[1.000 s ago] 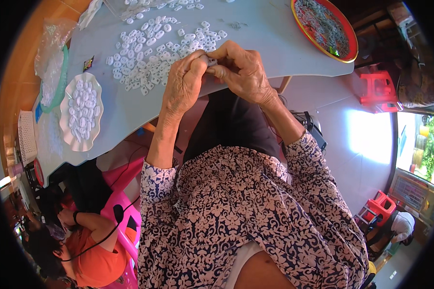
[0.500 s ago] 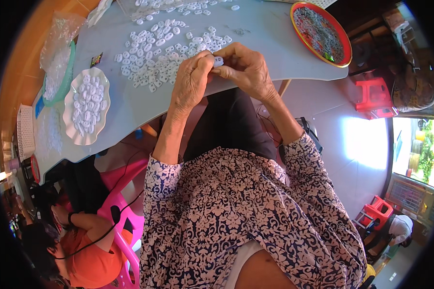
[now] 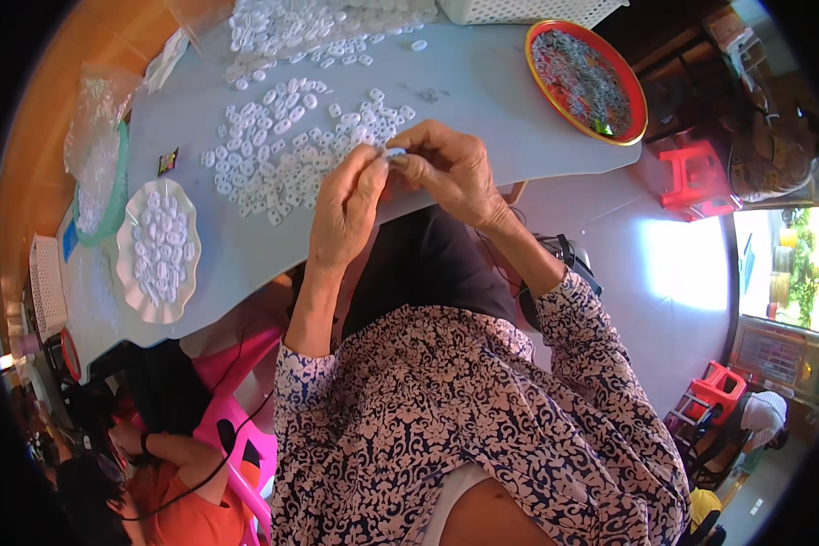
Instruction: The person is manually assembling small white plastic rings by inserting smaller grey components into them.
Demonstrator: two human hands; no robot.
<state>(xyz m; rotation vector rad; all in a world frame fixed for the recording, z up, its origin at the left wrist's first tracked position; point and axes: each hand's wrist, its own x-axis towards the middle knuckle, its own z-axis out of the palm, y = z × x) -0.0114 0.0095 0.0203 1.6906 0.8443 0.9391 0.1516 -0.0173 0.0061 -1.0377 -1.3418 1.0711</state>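
Over the table's front edge, my left hand [image 3: 344,207] and my right hand [image 3: 453,175] meet, fingertips nearly touching. Between them is a small white oval plastic piece [image 3: 395,153], pinched by the thumb and fingers of both hands; the fingertips cover part of it. Just beyond my hands, many loose white plastic pieces [image 3: 282,173] lie spread on the grey table [image 3: 491,82], some oval, some with two holes. To the left stands a scalloped cream dish [image 3: 126,266] holding more oval white pieces.
A red round tray [image 3: 644,111] with small grey bits sits at the far right, beside a white basket [image 3: 537,9]. At left are a green basin [image 3: 116,205] and a clear bag [image 3: 96,127]. A person in orange [image 3: 196,496] sits by a pink chair [image 3: 259,446].
The table and its contents appear lower in view as the camera tilts. My hands stay together around the white piece, which now lies flatter between the fingertips.
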